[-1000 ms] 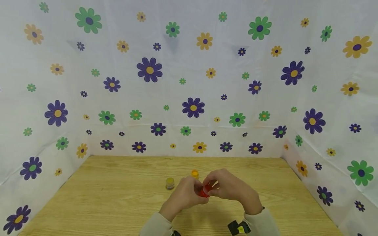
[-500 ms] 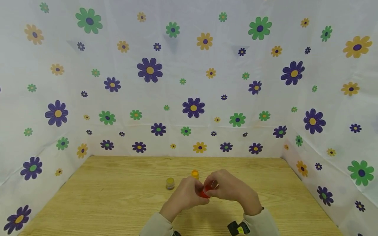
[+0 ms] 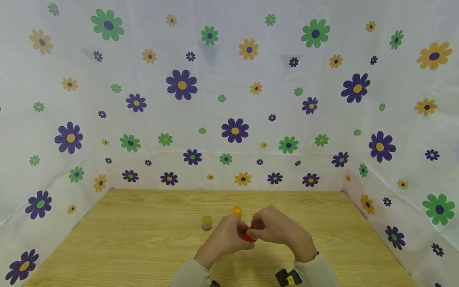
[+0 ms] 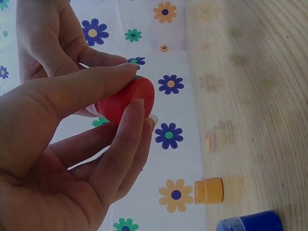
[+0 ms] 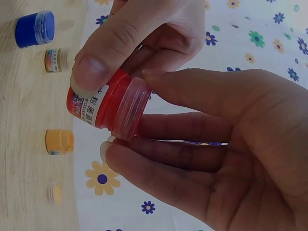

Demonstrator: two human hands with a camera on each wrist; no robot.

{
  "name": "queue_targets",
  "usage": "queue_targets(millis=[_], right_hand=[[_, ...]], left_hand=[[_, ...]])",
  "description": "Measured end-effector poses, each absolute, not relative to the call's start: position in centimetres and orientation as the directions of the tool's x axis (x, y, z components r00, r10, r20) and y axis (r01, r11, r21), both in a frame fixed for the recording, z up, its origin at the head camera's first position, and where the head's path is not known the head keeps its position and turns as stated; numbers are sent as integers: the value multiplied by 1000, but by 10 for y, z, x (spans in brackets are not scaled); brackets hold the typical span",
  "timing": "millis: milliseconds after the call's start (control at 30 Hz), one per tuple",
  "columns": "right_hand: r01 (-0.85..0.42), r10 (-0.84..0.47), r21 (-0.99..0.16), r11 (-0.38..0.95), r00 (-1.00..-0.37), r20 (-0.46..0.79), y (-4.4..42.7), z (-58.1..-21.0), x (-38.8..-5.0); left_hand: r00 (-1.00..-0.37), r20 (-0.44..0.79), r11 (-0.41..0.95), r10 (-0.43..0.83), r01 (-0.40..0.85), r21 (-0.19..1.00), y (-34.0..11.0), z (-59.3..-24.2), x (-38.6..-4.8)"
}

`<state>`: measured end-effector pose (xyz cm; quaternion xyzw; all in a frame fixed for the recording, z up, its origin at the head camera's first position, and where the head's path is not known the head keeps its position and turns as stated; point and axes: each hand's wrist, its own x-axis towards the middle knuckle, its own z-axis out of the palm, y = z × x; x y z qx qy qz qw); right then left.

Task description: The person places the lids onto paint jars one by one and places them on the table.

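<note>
My left hand point(image 3: 226, 235) grips a small red paint jar point(image 5: 107, 98) by its body, thumb on one side and fingers on the other. The jar is tilted and held above the table. Its clear ribbed lid point(image 5: 131, 108) sits on the jar's mouth, and my right hand point(image 3: 279, 227) holds it between thumb and fingers. In the left wrist view, the red jar's base point(image 4: 134, 98) faces the camera, with my right hand point(image 4: 50, 38) behind it. The head view shows only a bit of red point(image 3: 248, 235) between the hands.
On the wooden table point(image 3: 143, 239) stand a lidded ochre jar point(image 3: 206, 222) and an orange jar point(image 3: 237, 211) without a lid. A loose lid point(image 5: 55, 194) lies near the orange one. A blue jar point(image 5: 34, 29) shows in both wrist views. Flowered cloth point(image 3: 215, 99) encloses the table.
My right hand's fingers have shifted and curled closer around the lid. A yellow bit now shows behind that hand. My left hand has hardly moved.
</note>
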<state>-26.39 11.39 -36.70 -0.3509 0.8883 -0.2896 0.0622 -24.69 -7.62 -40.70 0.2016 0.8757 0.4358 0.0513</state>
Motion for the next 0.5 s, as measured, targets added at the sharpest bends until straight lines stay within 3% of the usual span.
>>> queue_targets(millis=[300,500], right_hand=[[-582,-648,-541,608,-757,86,118,-369,-267],[-593,-672,-606,531,-730,126,128,-367,-270]], left_hand=[[-910,110,536,400,330,777,-78,-408,-248],[-917,108,553,385,323,768,-79,-410,-249]])
